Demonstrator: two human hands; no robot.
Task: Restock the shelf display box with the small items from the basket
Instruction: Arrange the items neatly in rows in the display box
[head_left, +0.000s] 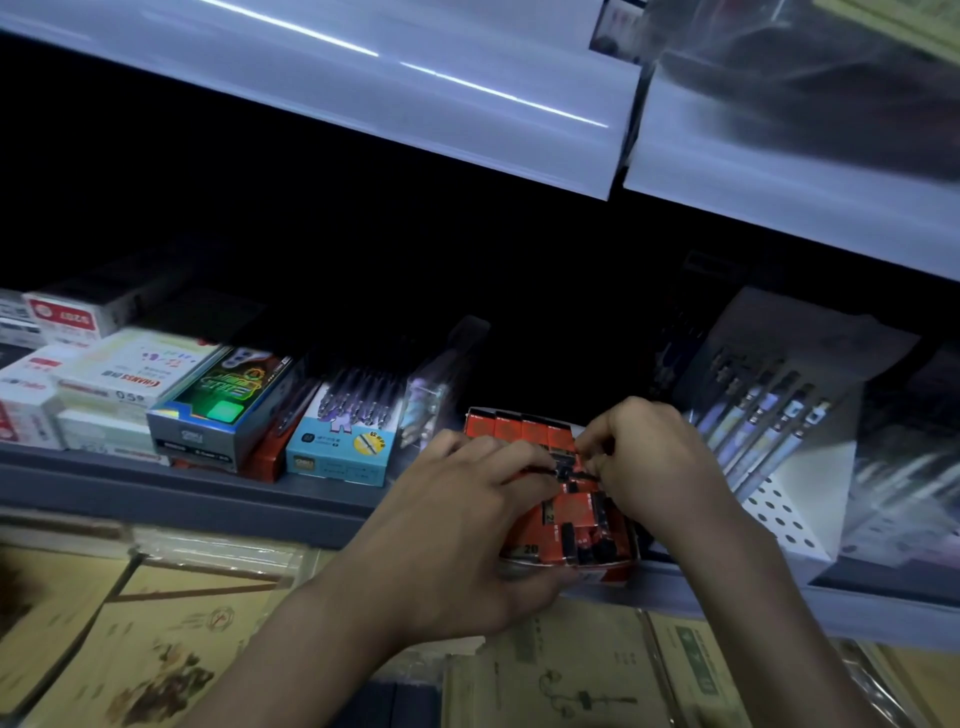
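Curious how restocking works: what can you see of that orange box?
The orange box, seemingly thin card, is open on top and packed with small orange and black packs, a row standing at its back. It sits at the shelf edge. The left hand holds its near side; the right hand pinches a pack above it.

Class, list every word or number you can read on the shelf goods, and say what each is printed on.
"CHANSS": white box, left part of the shelf.
"0.5": same white box.
"20": red display box, near its front edge.
Green box and blue pen box: print too blurred to read, like all the rest.
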